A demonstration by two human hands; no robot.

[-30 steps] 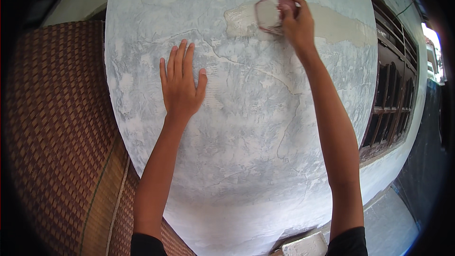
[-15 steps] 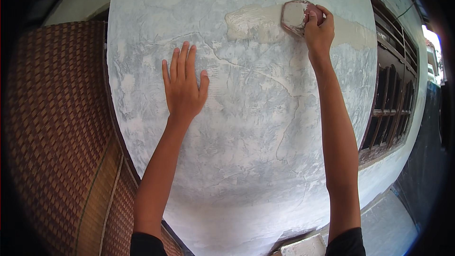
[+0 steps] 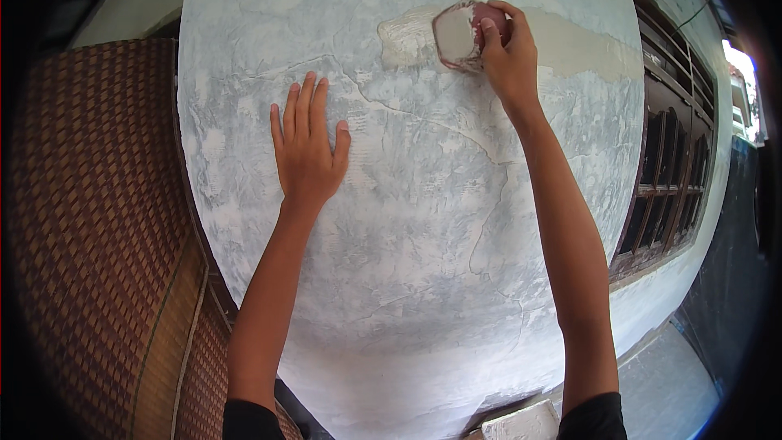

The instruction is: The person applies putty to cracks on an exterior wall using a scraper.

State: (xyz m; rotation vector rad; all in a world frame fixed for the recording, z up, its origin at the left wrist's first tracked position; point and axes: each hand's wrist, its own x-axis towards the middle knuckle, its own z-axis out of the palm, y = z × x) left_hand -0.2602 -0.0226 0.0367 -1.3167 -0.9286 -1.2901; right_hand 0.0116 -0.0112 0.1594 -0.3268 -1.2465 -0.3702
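Note:
My right hand point(image 3: 513, 57) grips a dark red putty spreader point(image 3: 458, 33), its thumb on the face toward me and the fingers behind. Beige filler coats much of that face, and the blade lies against the upper wall point(image 3: 391, 228). To its left is a rough, thick patch of filler point(image 3: 405, 39); on its right runs a smoother beige band point(image 3: 578, 45). Lower and further left, my left hand point(image 3: 308, 143) rests flat on the wall, fingers spread and holding nothing. A crack line point(image 3: 407, 116) crosses the patchy grey-white surface between both hands and continues downward.
A woven brown panel point(image 3: 98, 179) stands along the left side. On the right, a dark wooden window with bars point(image 3: 669, 147) is set into the wall. A tray-like thing with pale filler point(image 3: 521, 425) sits low, near my right elbow.
My right hand has drawn the putty spreader leftward across the filler, covering part of the rough patch and leaving a longer smooth band behind. My left hand stays flat on the wall.

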